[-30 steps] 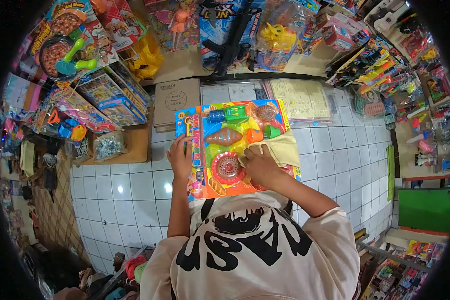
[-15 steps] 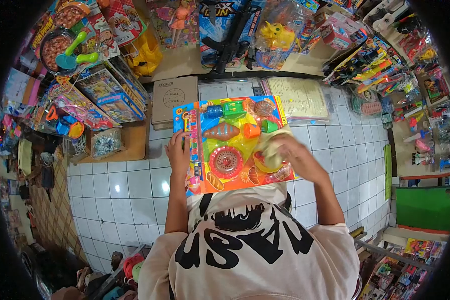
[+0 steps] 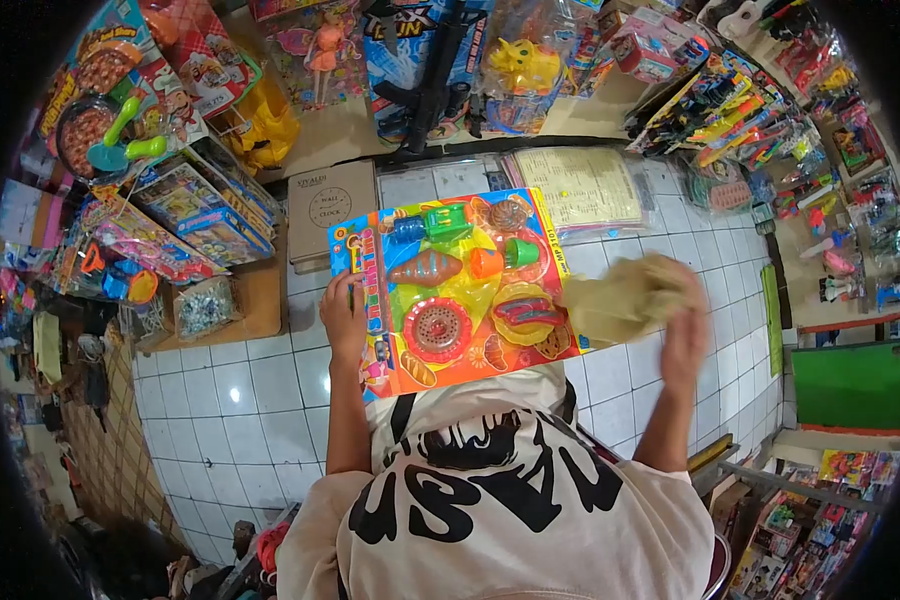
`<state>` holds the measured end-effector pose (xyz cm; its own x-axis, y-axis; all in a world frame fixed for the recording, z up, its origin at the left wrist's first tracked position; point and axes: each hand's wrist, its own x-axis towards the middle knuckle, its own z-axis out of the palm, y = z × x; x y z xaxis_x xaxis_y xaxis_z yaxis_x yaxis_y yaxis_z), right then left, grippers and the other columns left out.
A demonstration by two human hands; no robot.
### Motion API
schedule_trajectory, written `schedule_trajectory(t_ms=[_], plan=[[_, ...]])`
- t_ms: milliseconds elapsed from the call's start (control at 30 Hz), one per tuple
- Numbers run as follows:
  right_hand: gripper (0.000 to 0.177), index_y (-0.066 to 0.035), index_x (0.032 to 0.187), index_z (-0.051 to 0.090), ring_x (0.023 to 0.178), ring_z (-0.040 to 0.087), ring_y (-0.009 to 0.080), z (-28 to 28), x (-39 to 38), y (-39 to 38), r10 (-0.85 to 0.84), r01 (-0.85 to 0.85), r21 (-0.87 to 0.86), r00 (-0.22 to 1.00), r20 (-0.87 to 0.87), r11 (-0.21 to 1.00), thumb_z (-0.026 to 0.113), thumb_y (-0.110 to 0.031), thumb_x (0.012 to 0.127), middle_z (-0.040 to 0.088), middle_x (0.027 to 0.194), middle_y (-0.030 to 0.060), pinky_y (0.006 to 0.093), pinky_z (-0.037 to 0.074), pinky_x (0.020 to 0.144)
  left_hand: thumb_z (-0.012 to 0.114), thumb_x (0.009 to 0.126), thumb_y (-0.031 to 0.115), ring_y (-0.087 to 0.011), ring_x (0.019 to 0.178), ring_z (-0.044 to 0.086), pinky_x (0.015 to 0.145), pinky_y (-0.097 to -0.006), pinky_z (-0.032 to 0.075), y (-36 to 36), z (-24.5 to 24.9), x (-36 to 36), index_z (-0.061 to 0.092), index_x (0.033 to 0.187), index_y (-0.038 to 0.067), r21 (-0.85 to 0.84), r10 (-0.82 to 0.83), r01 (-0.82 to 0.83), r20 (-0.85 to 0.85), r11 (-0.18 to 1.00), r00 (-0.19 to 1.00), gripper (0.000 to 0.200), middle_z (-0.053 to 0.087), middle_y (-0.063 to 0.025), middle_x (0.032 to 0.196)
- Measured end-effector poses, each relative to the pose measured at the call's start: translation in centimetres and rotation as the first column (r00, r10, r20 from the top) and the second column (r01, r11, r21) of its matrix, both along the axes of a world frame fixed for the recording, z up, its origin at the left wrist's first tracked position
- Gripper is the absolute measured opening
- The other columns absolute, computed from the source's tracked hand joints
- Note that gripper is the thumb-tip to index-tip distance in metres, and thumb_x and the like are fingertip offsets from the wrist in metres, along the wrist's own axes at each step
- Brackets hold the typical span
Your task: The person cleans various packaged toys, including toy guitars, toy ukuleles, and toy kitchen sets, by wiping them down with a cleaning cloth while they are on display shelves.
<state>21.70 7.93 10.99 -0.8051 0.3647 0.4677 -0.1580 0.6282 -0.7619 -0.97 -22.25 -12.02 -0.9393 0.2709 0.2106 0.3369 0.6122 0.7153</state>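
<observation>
A flat toy food set (image 3: 450,285) in clear plastic on bright orange and blue card is held up in front of my chest. My left hand (image 3: 341,318) grips its left edge. My right hand (image 3: 682,325) is off to the right of the pack, clutching a crumpled beige cloth (image 3: 625,295) that is blurred from motion. The cloth no longer touches the pack.
A brown wall clock box (image 3: 331,212) and a clear sleeve of papers (image 3: 582,187) lie on the white tiled floor (image 3: 255,390). Packaged toys crowd the left, the top and the right side. A green panel (image 3: 850,385) stands at right.
My right hand has swept the cloth across the toy pack from its middle to the right and lifted clear of it. The left hand has kept its hold on the pack's edge.
</observation>
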Motion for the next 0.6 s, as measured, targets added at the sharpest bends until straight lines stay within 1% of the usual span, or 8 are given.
schedule_trajectory(t_ms=[33,67,100,133,233,333,433,600], plan=[[0.032,-0.002,0.115,0.055,0.114,0.049,0.03,-1.5,-1.5,-0.5,0.105,-0.108,0.051,0.992,0.07,0.993,0.039,-0.021,0.095,0.054,0.12,0.0171,0.0392,0.037,0.098,0.048,0.091,0.022,-0.0284,0.112,0.049,0.093,-0.0413,0.034,0.0,0.0,0.0,0.06,0.102,0.012,-0.004,-0.001,0.0,-0.01,1.0,1.0,0.019,0.055,-0.0102,0.118],[0.033,-0.011,0.12,0.055,0.122,0.043,0.032,-3.6,-2.7,-1.0,0.212,-0.214,-0.012,0.957,0.197,0.977,0.04,-0.026,0.095,0.051,0.128,0.0128,0.0426,0.032,0.101,0.048,0.091,0.022,-0.0286,0.112,0.049,0.094,-0.0414,0.034,0.1,0.2,0.1,0.06,0.102,0.011,-0.003,0.002,-0.002,-0.017,1.0,1.0,0.019,0.055,-0.0104,0.118],[0.033,-0.016,0.122,0.054,0.126,0.038,0.0321,-5.8,-3.7,-1.5,0.189,-0.316,0.341,0.915,0.357,0.885,0.042,-0.029,0.094,0.048,0.131,0.0094,0.0441,0.03,0.103,0.048,0.091,0.022,-0.0288,0.112,0.049,0.094,-0.0415,0.034,0.1,0.3,0.2,0.06,0.102,0.011,-0.002,0.005,-0.005,-0.024,1.0,1.0,0.019,0.055,-0.0107,0.118],[0.034,-0.022,0.124,0.053,0.129,0.034,0.0322,-7.8,-4.5,-1.8,0.102,-0.43,0.621,0.865,0.492,0.655,0.044,-0.033,0.093,0.046,0.135,0.0059,0.0456,0.029,0.104,0.048,0.091,0.022,-0.0289,0.112,0.049,0.094,-0.0415,0.034,0.2,0.4,0.3,0.061,0.102,0.011,0.0,0.01,-0.01,-0.032,1.0,0.999,0.019,0.055,-0.0109,0.118],[0.037,-0.03,0.127,0.051,0.132,0.029,0.0321,-12.6,-5.5,-2.1,0.189,-0.543,0.639,0.822,0.537,0.544,0.047,-0.037,0.091,0.042,0.138,0.0015,0.0489,0.029,0.103,0.048,0.091,0.022,-0.0288,0.111,0.05,0.094,-0.0417,0.034,0.1,0.5,0.3,0.061,0.102,0.011,-0.008,0.005,-0.005,-0.037,1.0,0.999,0.019,0.055,-0.0111,0.117],[0.039,-0.026,0.128,0.05,0.129,0.034,0.0318,-13.4,-6.0,-1.0,0.27,-0.581,0.529,0.789,0.552,0.618,0.048,-0.037,0.09,0.043,0.137,0.004,0.0474,0.031,0.103,0.049,0.091,0.022,-0.0284,0.111,0.05,0.093,-0.0412,0.035,-0.2,0.4,0.3,0.061,0.102,0.011,0.022,-0.013,0.014,-0.067,1.0,0.998,0.019,0.056,-0.0114,0.117],[0.036,-0.021,0.123,0.055,0.121,0.041,0.0315,-14.4,-5.0,0.0,0.174,-0.446,0.528,0.857,0.486,0.723,0.05,-0.034,0.089,0.05,0.128,0.0076,0.0433,0.034,0.101,0.049,0.092,0.022,-0.0278,0.11,0.051,0.093,-0.0409,0.035,0.0,0.6,0.8,0.061,0.103,0.012,-0.01,0.029,-0.03,-0.071,1.0,0.997,0.019,0.056,-0.0106,0.117],[0.023,-0.013,0.108,0.063,0.105,0.048,0.0296,-13.2,-1.8,3.6,0.089,-0.344,0.413,0.848,0.523,0.843,0.053,-0.02,0.088,0.058,0.11,0.0101,0.0394,0.039,0.093,0.05,0.092,0.023,-0.0274,0.111,0.052,0.093,-0.0408,0.034,-0.3,-0.2,0.3,0.06,0.104,0.014,0.063,-0.007,0.011,-0.061,0.998,0.998,0.018,0.057,-0.0088,0.118]])
